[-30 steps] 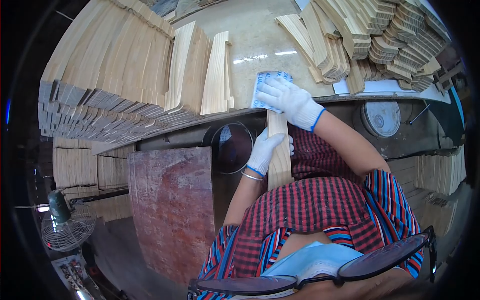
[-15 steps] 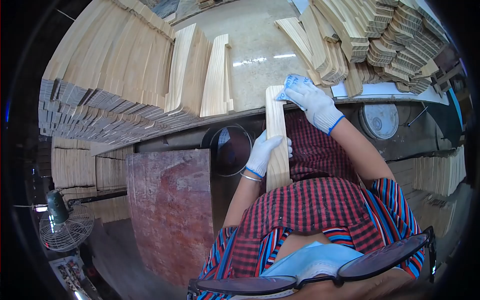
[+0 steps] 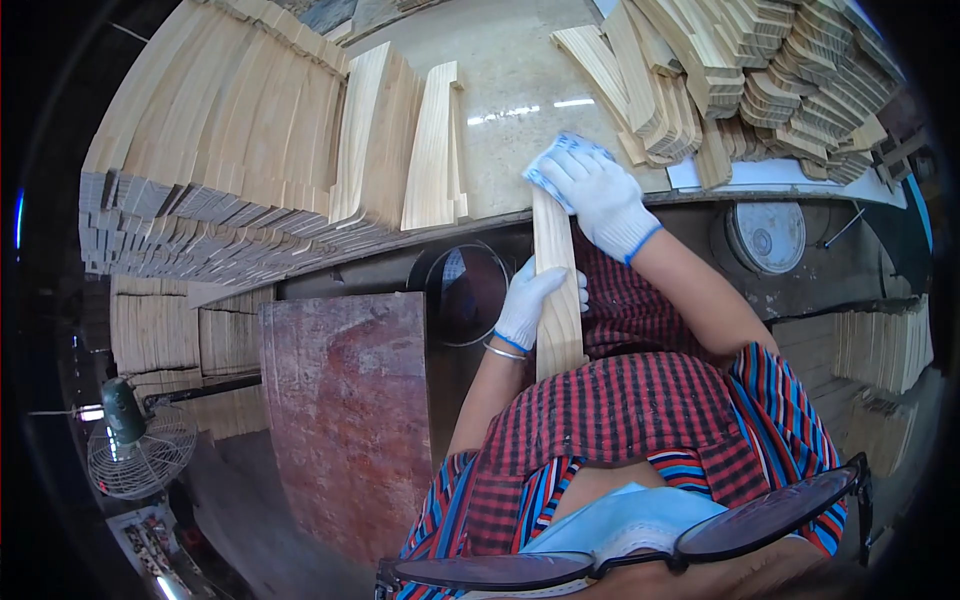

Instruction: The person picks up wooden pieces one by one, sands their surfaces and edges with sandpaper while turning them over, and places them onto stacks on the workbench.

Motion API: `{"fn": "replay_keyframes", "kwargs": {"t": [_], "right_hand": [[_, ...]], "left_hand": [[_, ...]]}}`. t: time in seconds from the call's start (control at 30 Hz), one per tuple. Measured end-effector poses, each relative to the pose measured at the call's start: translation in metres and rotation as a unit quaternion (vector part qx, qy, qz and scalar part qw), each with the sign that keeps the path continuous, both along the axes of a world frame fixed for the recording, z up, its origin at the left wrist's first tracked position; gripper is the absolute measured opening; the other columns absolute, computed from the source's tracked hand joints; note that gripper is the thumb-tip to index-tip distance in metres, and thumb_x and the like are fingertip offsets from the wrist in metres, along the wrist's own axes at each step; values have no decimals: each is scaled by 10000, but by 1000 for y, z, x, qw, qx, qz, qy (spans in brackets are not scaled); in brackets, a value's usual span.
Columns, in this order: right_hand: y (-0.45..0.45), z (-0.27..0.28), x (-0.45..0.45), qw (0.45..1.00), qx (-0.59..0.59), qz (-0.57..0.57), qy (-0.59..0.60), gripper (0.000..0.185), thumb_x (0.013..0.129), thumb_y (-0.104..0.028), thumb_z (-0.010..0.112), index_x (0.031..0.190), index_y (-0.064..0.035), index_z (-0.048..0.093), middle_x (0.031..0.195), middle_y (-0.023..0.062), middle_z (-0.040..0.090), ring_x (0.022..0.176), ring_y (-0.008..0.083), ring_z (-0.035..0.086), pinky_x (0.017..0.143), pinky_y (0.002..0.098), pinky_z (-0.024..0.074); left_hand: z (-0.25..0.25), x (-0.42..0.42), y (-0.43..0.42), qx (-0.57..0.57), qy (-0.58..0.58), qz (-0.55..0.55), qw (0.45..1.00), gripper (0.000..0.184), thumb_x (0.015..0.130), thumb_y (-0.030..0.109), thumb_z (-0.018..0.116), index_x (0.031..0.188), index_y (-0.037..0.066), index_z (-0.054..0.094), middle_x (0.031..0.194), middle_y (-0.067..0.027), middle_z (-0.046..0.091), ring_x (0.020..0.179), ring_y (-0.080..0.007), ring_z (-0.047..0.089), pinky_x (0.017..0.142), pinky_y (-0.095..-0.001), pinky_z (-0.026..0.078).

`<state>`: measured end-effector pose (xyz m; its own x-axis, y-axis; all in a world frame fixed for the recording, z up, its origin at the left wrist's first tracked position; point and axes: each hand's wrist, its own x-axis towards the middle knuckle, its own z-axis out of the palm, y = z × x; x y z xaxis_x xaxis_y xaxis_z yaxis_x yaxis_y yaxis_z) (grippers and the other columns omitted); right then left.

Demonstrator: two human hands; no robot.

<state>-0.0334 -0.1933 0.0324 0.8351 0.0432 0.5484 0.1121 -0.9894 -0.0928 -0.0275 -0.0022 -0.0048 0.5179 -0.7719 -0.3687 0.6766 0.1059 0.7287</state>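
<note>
A pale wooden piece (image 3: 556, 250) with a rounded far end points away from my body, its near end against the checked apron (image 3: 610, 410). My left hand (image 3: 535, 300), in a white glove, is wrapped round its middle. In my gloved right hand (image 3: 600, 195) is a sheet of sandpaper (image 3: 565, 155) with blue print on white backing, bent over the far end of the piece. My right fingers press on the sheet and hide part of that end.
Wooden pieces (image 3: 230, 110) stand in a long row at the left of the worktable (image 3: 500, 150); more lie piled (image 3: 760, 80) at the right. Below are a reddish board (image 3: 345, 420), a fan (image 3: 140, 440), a round bucket (image 3: 765, 237) and stacked wood (image 3: 880, 345).
My right hand with the sandpaper has moved from the right edge of the wooden piece back left, over its far end. My left hand keeps its hold.
</note>
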Motion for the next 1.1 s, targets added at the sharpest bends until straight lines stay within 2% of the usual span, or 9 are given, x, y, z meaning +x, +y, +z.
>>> {"fn": "replay_keyframes", "kwargs": {"t": [0.13, 0.2, 0.43, 0.53, 0.67, 0.7, 0.83, 1.0, 1.1], "right_hand": [[-2, 1, -33, 993, -40, -52, 99, 472, 839, -147, 538, 1309, -126, 500, 1303, 127, 548, 1232, 301, 508, 1048, 412, 389], [-5, 7, -41, 986, 55, -47, 150, 482, 841, -175, 564, 1319, -160, 498, 1213, 129, 591, 1126, 314, 562, 937, 432, 456], [-21, 33, -22, 979, 15, -107, 171, 568, 883, -195, 551, 1428, -260, 403, 890, 95, 603, 844, 284, 611, 713, 424, 498], [-21, 48, -5, 995, -11, -82, 49, 548, 891, -198, 538, 1421, -245, 406, 854, 86, 601, 794, 278, 607, 705, 417, 497], [9, 53, 6, 938, -4, -117, 328, 504, 900, -206, 522, 1395, -224, 424, 949, 110, 651, 876, 276, 642, 760, 417, 505], [-1, 12, -2, 986, -27, -55, 155, 494, 904, -228, 521, 1387, -248, 422, 947, 142, 668, 842, 300, 663, 723, 431, 524], [7, 34, -50, 941, 23, -60, 333, 554, 885, -222, 521, 1417, -284, 379, 924, 164, 676, 810, 328, 673, 692, 460, 539], [-11, 20, -50, 947, 90, -180, 252, 575, 895, -247, 509, 1439, -301, 328, 932, 165, 677, 813, 352, 666, 692, 480, 533], [-8, 28, -41, 929, 97, -202, 294, 556, 910, -261, 496, 1439, -310, 331, 951, 163, 676, 837, 358, 660, 705, 488, 529]], "left_hand": [[-7, 0, 0, -8, -5, -8, 1000, 334, 879, 128, 555, 1171, -2, 457, 924, -182, 628, 776, -271, 661, 676, -406, 589], [-6, 1, 1, -8, -5, -8, 1000, 331, 880, 127, 552, 1170, -1, 458, 923, -183, 629, 778, -272, 661, 677, -406, 589], [-6, -1, 0, -1, -10, -5, 1000, 350, 883, 130, 541, 1195, -6, 456, 920, -184, 632, 783, -272, 663, 675, -402, 590], [-7, 0, 0, 1, -9, -2, 1000, 357, 884, 133, 539, 1203, -7, 458, 921, -186, 634, 780, -274, 665, 670, -402, 592], [-5, 0, 3, -1, 11, 4, 1000, 323, 885, 113, 562, 1172, -2, 468, 928, -178, 643, 774, -266, 665, 670, -397, 587], [-3, 0, 2, -3, 0, 5, 1000, 321, 884, 114, 561, 1168, -5, 469, 928, -180, 643, 773, -268, 665, 667, -397, 586], [-9, 1, 2, -19, 0, 3, 1000, 313, 884, 122, 557, 1154, -9, 470, 913, -187, 646, 747, -278, 668, 652, -399, 584], [1, 24, 2, 40, -40, -32, 998, 391, 898, 212, 528, 1218, -2, 464, 907, -190, 642, 749, -299, 664, 640, -412, 578], [20, 38, -1, -58, 121, -19, 991, 427, 914, 283, 518, 1262, 42, 470, 925, -154, 602, 772, -271, 642, 625, -386, 567]]}}
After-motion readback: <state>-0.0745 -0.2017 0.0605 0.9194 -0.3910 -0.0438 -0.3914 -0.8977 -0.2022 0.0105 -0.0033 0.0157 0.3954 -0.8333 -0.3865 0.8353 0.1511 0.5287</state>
